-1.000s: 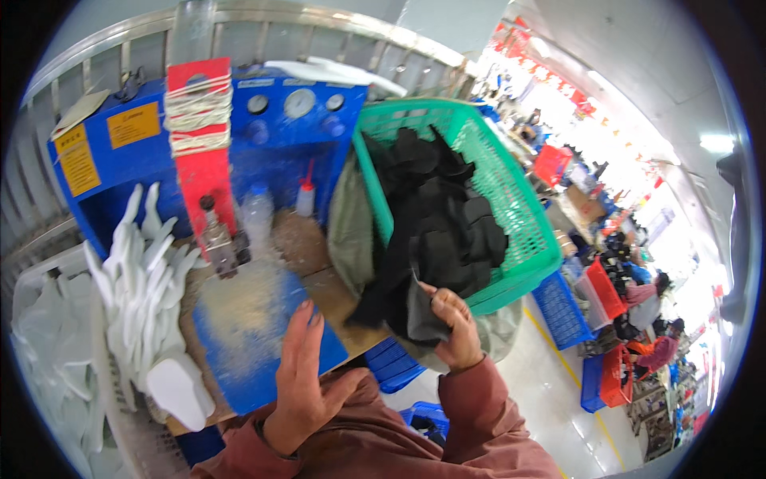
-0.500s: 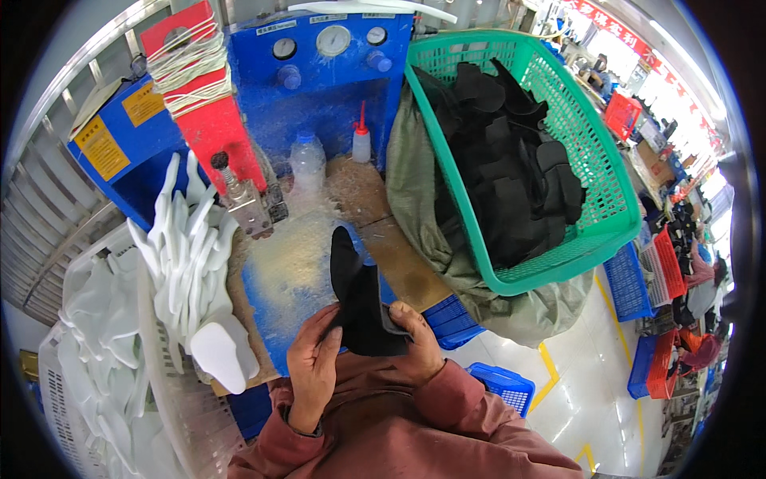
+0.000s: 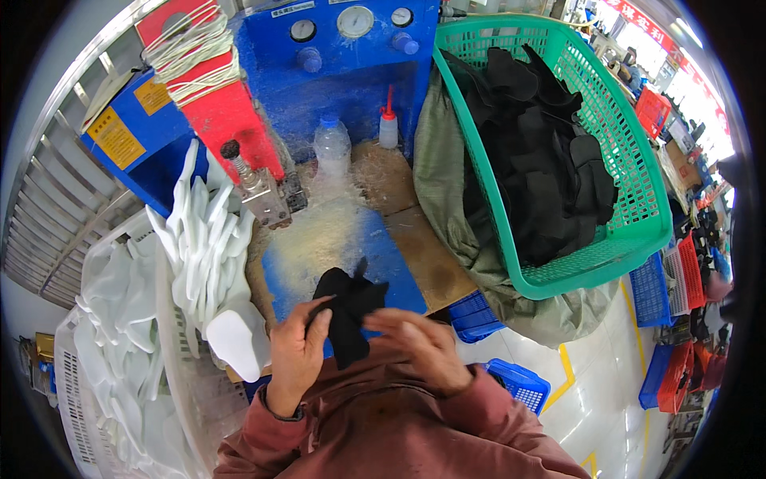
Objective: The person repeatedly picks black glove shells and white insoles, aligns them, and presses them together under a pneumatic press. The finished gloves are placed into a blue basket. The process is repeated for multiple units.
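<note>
My left hand [image 3: 298, 347] pinches a black fabric piece [image 3: 348, 315], curved and folded like a shoe upper, between thumb and fingers. The piece hangs in front of my body, over the near edge of the blue work surface [image 3: 391, 247]. To its right is my right hand [image 3: 423, 343], fingers stretched out and slightly smeared by motion. Its fingertips come close to the fabric; whether they touch it I cannot tell. Pale powder [image 3: 319, 239] covers part of the blue surface behind the piece.
A green basket [image 3: 594, 275] of black pieces stands at the right. White foot-shaped pieces [image 3: 203, 239] and a white crate [image 3: 179, 351] fill the left. Ahead are a blue machine with gauges [image 3: 343, 64], its red arm [image 3: 231, 120], a clear bottle [image 3: 332, 148] and a red-tipped bottle [image 3: 388, 128].
My right hand has let go of the black piece and opened out beside it. The piece has turned and folded, and is now held by my left hand alone. The whole view has shifted slightly.
</note>
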Available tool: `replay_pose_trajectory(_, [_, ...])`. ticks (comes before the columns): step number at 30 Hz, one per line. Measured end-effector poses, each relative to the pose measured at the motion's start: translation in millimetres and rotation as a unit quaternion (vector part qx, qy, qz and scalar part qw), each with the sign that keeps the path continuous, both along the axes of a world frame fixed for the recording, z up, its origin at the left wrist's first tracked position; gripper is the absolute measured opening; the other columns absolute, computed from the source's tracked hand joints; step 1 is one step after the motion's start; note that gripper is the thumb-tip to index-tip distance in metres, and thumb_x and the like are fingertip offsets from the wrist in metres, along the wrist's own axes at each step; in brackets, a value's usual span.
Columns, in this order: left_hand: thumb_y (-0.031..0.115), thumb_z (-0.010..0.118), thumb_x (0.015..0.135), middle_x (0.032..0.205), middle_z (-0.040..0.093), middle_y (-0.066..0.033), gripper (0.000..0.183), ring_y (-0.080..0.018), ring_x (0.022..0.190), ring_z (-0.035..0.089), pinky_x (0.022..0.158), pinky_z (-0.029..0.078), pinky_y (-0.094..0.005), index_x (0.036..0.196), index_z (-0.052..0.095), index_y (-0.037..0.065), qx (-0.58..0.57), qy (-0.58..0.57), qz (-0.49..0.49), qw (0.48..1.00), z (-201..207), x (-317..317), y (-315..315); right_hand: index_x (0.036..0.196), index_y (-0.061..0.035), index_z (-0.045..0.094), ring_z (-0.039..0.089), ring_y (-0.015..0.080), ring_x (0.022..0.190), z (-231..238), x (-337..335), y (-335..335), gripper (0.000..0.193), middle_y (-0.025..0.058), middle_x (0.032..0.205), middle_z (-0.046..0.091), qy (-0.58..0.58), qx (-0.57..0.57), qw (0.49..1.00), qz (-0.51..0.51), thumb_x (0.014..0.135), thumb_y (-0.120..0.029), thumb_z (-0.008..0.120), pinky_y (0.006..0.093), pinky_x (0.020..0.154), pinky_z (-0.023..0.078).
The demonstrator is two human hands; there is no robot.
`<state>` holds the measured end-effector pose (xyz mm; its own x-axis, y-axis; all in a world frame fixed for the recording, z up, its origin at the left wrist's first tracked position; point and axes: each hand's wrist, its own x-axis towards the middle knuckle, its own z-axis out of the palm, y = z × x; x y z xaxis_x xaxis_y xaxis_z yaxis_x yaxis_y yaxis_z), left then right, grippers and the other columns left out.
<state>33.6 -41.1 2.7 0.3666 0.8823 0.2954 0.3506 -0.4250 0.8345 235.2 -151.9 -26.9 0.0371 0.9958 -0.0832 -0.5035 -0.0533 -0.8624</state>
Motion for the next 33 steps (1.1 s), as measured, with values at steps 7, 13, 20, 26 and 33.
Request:
replay_pose_trajectory(7, [0.021, 0.066, 0.102, 0.077, 0.067, -0.0184, 0.021, -0.0279, 0.066, 0.068, 0.062, 0.051, -0.0357, 0.113, 0.068, 0.003, -0.089, 0.005, -0.126, 0.988, 6, -13, -1, 0.155, 0.0001, 0.036, 0.04, 0.0278, 0.147, -49, -38, 37, 0.066, 0.016, 0.16, 0.04, 0.305, -0.044, 0.948, 0.079, 0.111, -0.049, 0.037, 0.0448, 0.124, 0.031])
replay_pose_trajectory(13, [0.014, 0.066, 0.1, 0.093, 0.071, -0.0045, 0.018, -0.0105, 0.083, 0.062, 0.073, 0.051, -0.0282, 0.107, 0.068, -0.003, -0.283, -0.137, -0.133, 0.94, -12, -28, 11, 0.143, -0.0006, 0.055, 0.054, 0.0201, 0.132, -42, -35, 46, 0.058, 0.0099, 0.14, 0.061, 0.154, -0.061, 0.98, 0.111, 0.11, -0.048, 0.045, 0.0395, 0.117, 0.039])
replay_pose_trajectory(20, [0.016, 0.069, 0.099, 0.089, 0.064, 0.0029, 0.017, -0.0052, 0.08, 0.055, 0.07, 0.044, -0.0226, 0.102, 0.068, 0.0, -0.325, -0.134, -0.193, 0.916, -28, -39, 17, 0.138, -0.0008, 0.058, 0.056, 0.0175, 0.118, -43, -42, 49, 0.056, 0.0049, 0.124, 0.064, 0.13, -0.027, 0.982, 0.132, 0.111, -0.049, 0.044, 0.0356, 0.107, 0.044])
replay_pose_trajectory(26, [0.012, 0.068, 0.092, 0.079, 0.068, -0.0102, 0.016, -0.0168, 0.07, 0.064, 0.065, 0.051, -0.032, 0.103, 0.07, 0.0, -0.244, 0.059, -0.205, 0.946, -17, -28, 18, 0.127, -0.0025, 0.064, 0.055, 0.013, 0.11, -36, -26, 48, 0.046, 0.0024, 0.117, 0.064, -0.004, -0.028, 0.988, 0.155, 0.112, -0.042, 0.045, 0.0313, 0.1, 0.045])
replay_pose_trajectory(33, [0.021, 0.067, 0.101, 0.092, 0.07, -0.0153, 0.024, -0.025, 0.084, 0.068, 0.076, 0.052, -0.0349, 0.11, 0.067, -0.001, -0.225, 0.037, -0.308, 0.923, -11, -13, 27, 0.141, -0.0011, 0.054, 0.059, 0.0151, 0.112, -38, -16, 43, 0.057, 0.0058, 0.13, 0.063, 0.151, -0.097, 0.979, 0.095, 0.111, -0.047, 0.041, 0.0322, 0.098, 0.048])
